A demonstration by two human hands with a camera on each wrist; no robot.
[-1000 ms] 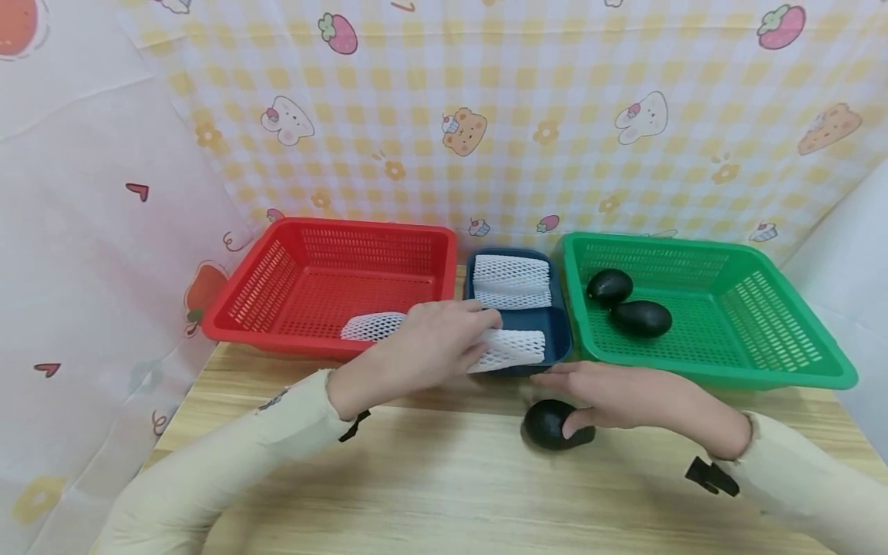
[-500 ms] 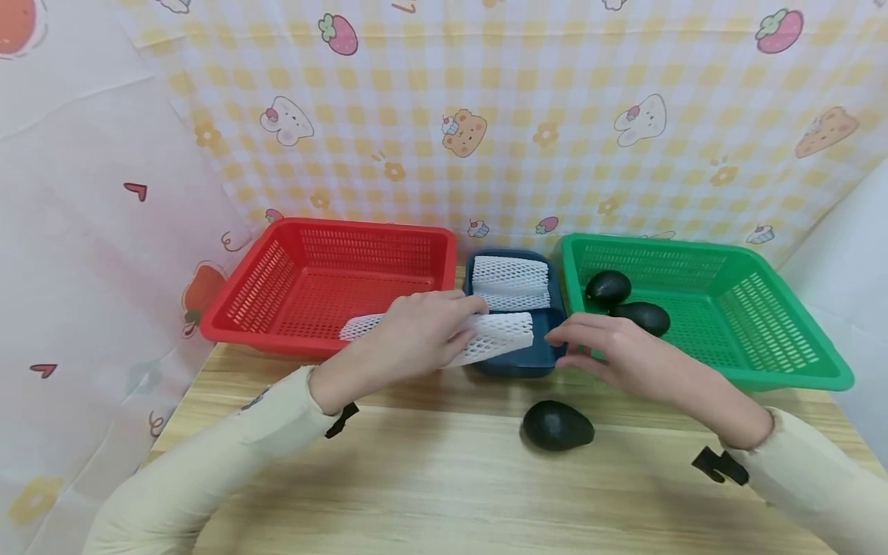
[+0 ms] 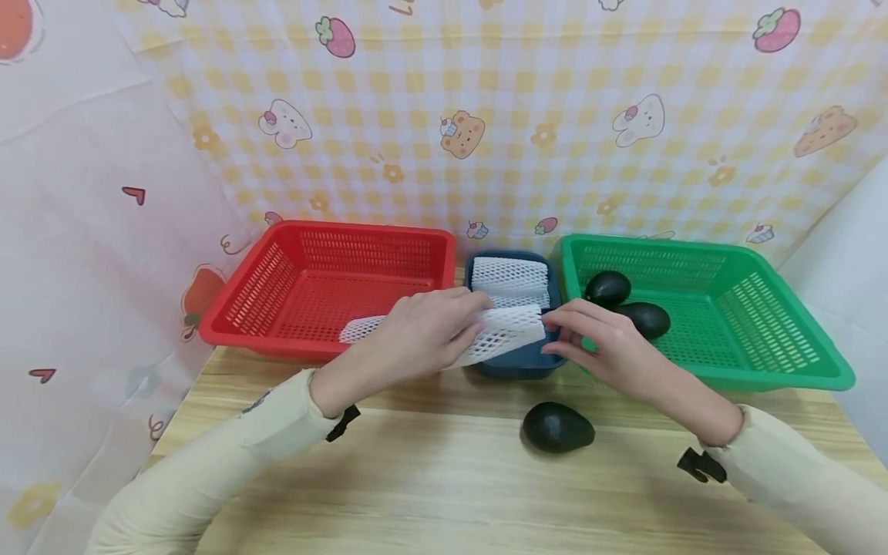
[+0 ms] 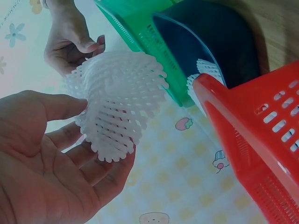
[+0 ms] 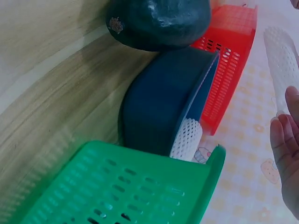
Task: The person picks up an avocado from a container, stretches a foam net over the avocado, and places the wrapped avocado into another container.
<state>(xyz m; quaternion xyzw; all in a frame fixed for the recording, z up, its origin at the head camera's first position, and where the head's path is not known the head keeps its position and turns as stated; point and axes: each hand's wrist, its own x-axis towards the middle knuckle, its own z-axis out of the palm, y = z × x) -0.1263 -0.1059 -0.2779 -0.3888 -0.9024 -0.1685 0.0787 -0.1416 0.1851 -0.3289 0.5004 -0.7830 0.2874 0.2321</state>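
Observation:
A white foam net sleeve [image 3: 509, 331] is held up in front of the blue bin [image 3: 520, 358]. My left hand [image 3: 426, 331] grips its near end; in the left wrist view the thumb [image 4: 70, 106] lies on one side and the fingers [image 4: 107, 175] wrap underneath. At the sleeve's far end is my right hand [image 3: 617, 347], fingers bent, fingertips right at the mesh edge; I cannot tell whether they pinch it. A dark avocado [image 3: 557, 428] lies on the table below the hands. More foam net sleeves [image 3: 511, 279] lie in the back of the blue bin.
At the left stands a red basket [image 3: 326, 344] with a white net [image 3: 359, 327] at its front. On the right, a green basket [image 3: 756, 378] holds two avocados [image 3: 645, 317] near its left wall. A patterned curtain [image 3: 388, 92] hangs behind the wooden table [image 3: 430, 493].
My right hand has left the avocado on the table and risen to the sleeve's open end. My left hand has lifted the sleeve slightly, shifting it a little left.

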